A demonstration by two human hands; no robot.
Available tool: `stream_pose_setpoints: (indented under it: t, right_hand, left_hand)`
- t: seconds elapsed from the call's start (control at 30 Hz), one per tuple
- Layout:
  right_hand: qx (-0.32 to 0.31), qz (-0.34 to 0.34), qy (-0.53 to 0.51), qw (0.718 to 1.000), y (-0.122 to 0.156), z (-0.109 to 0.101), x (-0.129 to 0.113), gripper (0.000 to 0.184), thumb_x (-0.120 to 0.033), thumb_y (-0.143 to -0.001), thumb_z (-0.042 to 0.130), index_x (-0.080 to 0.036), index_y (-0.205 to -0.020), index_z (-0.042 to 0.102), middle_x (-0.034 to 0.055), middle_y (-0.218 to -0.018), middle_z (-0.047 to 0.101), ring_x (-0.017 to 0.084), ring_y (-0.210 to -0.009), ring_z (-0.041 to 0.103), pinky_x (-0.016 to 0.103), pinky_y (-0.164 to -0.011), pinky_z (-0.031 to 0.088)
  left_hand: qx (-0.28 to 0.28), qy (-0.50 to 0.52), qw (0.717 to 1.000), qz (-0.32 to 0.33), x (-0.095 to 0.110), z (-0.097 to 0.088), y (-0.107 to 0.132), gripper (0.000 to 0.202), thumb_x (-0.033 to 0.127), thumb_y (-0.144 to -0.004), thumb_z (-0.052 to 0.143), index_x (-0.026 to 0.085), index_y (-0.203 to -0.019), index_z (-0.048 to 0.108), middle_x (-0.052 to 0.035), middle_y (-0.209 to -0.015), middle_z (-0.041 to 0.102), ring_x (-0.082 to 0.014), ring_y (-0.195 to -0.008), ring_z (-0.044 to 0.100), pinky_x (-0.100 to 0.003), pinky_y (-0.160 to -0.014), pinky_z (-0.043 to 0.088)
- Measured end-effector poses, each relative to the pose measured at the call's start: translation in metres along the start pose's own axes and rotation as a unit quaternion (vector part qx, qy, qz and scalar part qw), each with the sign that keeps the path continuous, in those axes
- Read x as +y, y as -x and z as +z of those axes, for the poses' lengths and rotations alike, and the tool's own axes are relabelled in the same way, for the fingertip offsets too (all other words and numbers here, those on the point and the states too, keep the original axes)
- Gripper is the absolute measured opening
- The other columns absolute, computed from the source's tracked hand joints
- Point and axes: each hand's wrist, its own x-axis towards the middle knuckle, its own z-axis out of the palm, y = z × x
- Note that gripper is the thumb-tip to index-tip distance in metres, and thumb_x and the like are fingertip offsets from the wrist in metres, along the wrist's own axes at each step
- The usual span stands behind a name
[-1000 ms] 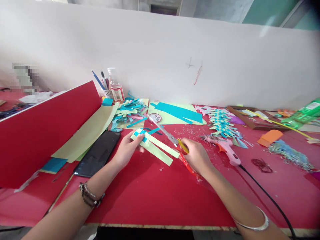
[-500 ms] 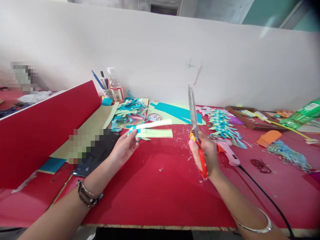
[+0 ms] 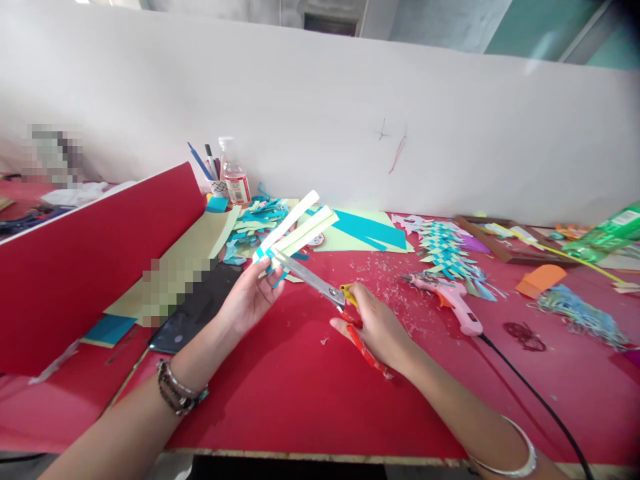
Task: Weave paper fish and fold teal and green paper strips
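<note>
Woven paper strips in pale green and blue are pinched in my left hand, their long ends pointing up and to the right. My right hand grips scissors with red and yellow handles. The blades reach left to the strips, their tips close to my left fingertips; whether the paper lies between them I cannot make out. Behind my left hand is a heap of cut blue, green and pink paper pieces. Blue paper lies on pale green sheets beyond the scissors.
A pink glue gun with a black cord lies right of my right hand. Near it are a woven paper piece, thread bundles and a green bottle. A red board stands at left, beside a dark phone-like slab.
My right hand has swung the scissors from upright at the right to the left, bringing the blades to the strips. In my left hand the strips have tilted upward.
</note>
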Motion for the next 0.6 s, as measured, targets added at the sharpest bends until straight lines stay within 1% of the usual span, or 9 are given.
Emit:
stream_pose_setpoints:
  t: [0.07, 0.13, 0.27, 0.33, 0.5, 0.6]
  right_hand:
    - [0.005, 0.018, 0.015, 1.0, -0.0015, -0.0012, 0.0015, 0.024, -0.034, -0.074, 0.047, -0.019, -0.092, 0.041, 0.0068, -0.085, 0.056, 0.02, -0.073, 0.055, 0.026, -0.056, 0.037]
    - [0.011, 0.023, 0.026, 0.999, -0.0028, -0.003, 0.0031, 0.023, -0.035, -0.074, 0.047, -0.019, -0.089, 0.042, 0.0063, -0.083, 0.057, 0.02, -0.07, 0.055, 0.025, -0.055, 0.036]
    - [0.024, 0.016, 0.038, 0.999, -0.0041, -0.0045, 0.0067, 0.024, -0.036, -0.072, 0.049, -0.019, -0.089, 0.043, 0.0064, -0.083, 0.057, 0.02, -0.073, 0.056, 0.025, -0.056, 0.036]
    - [0.028, 0.016, 0.037, 0.999, -0.0041, -0.0039, 0.0083, 0.026, -0.036, -0.072, 0.05, -0.019, -0.09, 0.043, 0.0065, -0.085, 0.057, 0.02, -0.074, 0.056, 0.025, -0.057, 0.037]
    - [0.04, 0.017, 0.024, 0.999, -0.0043, -0.002, 0.0105, 0.031, -0.036, -0.071, 0.051, -0.019, -0.096, 0.043, 0.0076, -0.091, 0.057, 0.022, -0.082, 0.056, 0.028, -0.063, 0.039]
    - [0.038, 0.012, 0.017, 0.999, -0.004, -0.0027, 0.0098, 0.03, -0.035, -0.07, 0.052, -0.019, -0.094, 0.044, 0.0066, -0.089, 0.057, 0.022, -0.081, 0.056, 0.028, -0.063, 0.04]
  left_hand:
    - [0.006, 0.002, 1.0, -0.023, 0.001, 0.0016, 0.002, 0.005, 0.016, -0.077, 0.048, 0.016, -0.073, 0.052, 0.0038, -0.058, 0.058, -0.0055, -0.049, 0.057, -0.015, -0.049, 0.05]
    - [0.006, 0.002, 1.0, -0.029, 0.0015, 0.0022, 0.0031, 0.002, 0.018, -0.075, 0.05, 0.016, -0.074, 0.051, 0.0046, -0.056, 0.056, -0.0045, -0.047, 0.055, -0.014, -0.049, 0.049]
    - [-0.024, 0.032, 0.999, -0.012, 0.0015, 0.0008, 0.0025, 0.004, 0.018, -0.072, 0.052, 0.018, -0.075, 0.05, 0.0061, -0.055, 0.053, -0.0033, -0.048, 0.054, -0.014, -0.055, 0.049]
    - [-0.03, 0.042, 0.999, -0.004, 0.0009, 0.0001, 0.0022, 0.004, 0.018, -0.072, 0.052, 0.018, -0.074, 0.049, 0.0059, -0.056, 0.053, -0.0037, -0.05, 0.055, -0.015, -0.057, 0.049]
    - [-0.033, 0.006, 0.999, 0.003, -0.002, 0.0008, 0.004, 0.009, 0.014, -0.069, 0.05, 0.019, -0.077, 0.049, 0.0038, -0.066, 0.056, -0.0063, -0.057, 0.057, -0.017, -0.055, 0.049]
    - [-0.023, -0.027, 0.999, 0.0, -0.0036, 0.0027, 0.0048, 0.009, 0.015, -0.069, 0.05, 0.018, -0.078, 0.049, 0.0038, -0.062, 0.054, -0.0058, -0.052, 0.054, -0.017, -0.05, 0.047]
